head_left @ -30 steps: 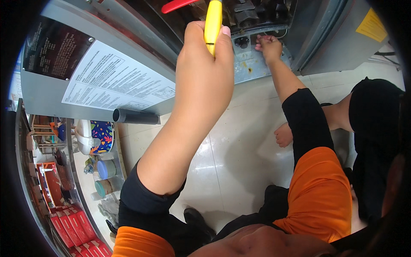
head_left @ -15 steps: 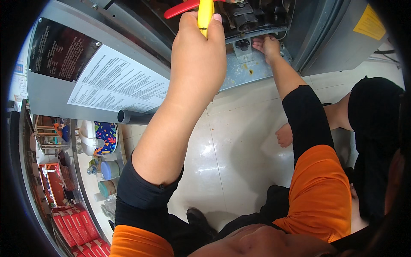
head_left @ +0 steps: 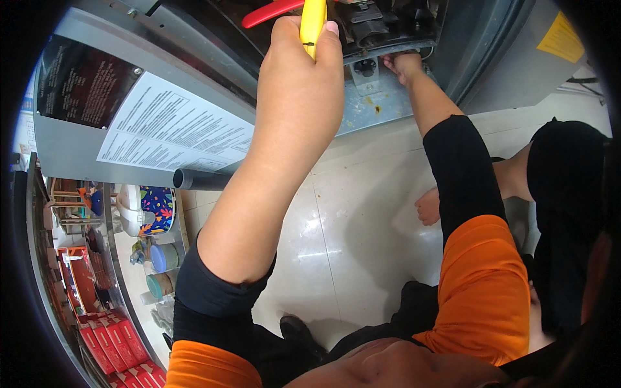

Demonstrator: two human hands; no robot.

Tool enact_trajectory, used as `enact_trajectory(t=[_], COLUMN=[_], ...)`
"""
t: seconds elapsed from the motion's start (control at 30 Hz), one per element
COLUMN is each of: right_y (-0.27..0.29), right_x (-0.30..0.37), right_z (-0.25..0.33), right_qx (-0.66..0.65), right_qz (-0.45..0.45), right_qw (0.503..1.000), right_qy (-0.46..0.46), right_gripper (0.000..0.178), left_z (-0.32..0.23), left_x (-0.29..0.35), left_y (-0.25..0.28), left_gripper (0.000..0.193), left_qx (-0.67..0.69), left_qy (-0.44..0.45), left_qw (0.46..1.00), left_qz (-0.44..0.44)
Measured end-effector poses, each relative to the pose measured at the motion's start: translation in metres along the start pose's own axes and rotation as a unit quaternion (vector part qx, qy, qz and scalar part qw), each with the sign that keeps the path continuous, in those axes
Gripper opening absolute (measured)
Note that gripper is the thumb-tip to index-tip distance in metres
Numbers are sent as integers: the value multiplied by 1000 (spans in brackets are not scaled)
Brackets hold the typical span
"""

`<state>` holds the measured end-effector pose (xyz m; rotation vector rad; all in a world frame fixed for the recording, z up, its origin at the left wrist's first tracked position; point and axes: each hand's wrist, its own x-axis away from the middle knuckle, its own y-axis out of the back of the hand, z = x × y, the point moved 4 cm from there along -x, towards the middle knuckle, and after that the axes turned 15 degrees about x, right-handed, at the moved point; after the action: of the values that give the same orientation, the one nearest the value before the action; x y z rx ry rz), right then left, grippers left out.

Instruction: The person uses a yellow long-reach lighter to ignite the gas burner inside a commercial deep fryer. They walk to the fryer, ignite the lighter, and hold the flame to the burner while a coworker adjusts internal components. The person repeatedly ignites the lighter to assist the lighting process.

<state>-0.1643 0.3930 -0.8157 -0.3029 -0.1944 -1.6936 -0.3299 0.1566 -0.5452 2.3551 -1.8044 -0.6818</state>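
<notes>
My left hand (head_left: 301,84) is closed around a yellow handle (head_left: 312,29) at the top of the view. A red bar (head_left: 272,13) sticks out to the left behind it; the upper edge cuts both off, so I cannot tell the tool's kind. My right hand (head_left: 405,66) reaches into the open metal cabinet, under its front lip and beside a black knob (head_left: 366,68) on a bracket. Its fingers look curled, and their tips are partly hidden. Black fittings (head_left: 369,32) sit above the knob, over a stained metal base plate (head_left: 381,107).
An open grey door (head_left: 71,145) with a printed sheet (head_left: 178,123) stands left, a second door panel (head_left: 517,71) right. Shelves at lower left hold red boxes (head_left: 110,343) and a patterned container (head_left: 155,210). Another person's hand (head_left: 428,207) and black-clothed leg (head_left: 563,168) are close on the right.
My right hand's fingers, stretched out beside the knob before, have curled in under the lip. My left hand keeps its hold on the yellow handle. The view has shifted slightly.
</notes>
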Motion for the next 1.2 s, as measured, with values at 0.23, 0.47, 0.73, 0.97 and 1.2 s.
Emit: enact_trajectory(t=[0.23, 0.47, 0.73, 0.97, 1.2], right_y=[-1, -7, 2, 5, 2], right_x=[0, -2, 9, -7, -17], right_z=[4, 9, 7, -8, -3], right_qx=[-2, -33, -43, -164, -320], right_qz=[-7, -35, 10, 103, 186], right_qw=[1000, 999, 999, 978, 922], right_qy=[-15, -16, -28, -82, -109], right_gripper=[12, 11, 12, 14, 13], left_z=[-3, -3, -3, 1, -2], left_x=[-2, 1, 3, 4, 4], left_y=[-1, -2, 0, 2, 3], left_gripper=[36, 36, 36, 35, 34], left_qx=[8, 9, -8, -32, -28], left_qy=[-16, 2, 8, -6, -12], left_qw=[1000, 1000, 1000, 999, 1000], left_qz=[-6, -8, -1, -2, -6])
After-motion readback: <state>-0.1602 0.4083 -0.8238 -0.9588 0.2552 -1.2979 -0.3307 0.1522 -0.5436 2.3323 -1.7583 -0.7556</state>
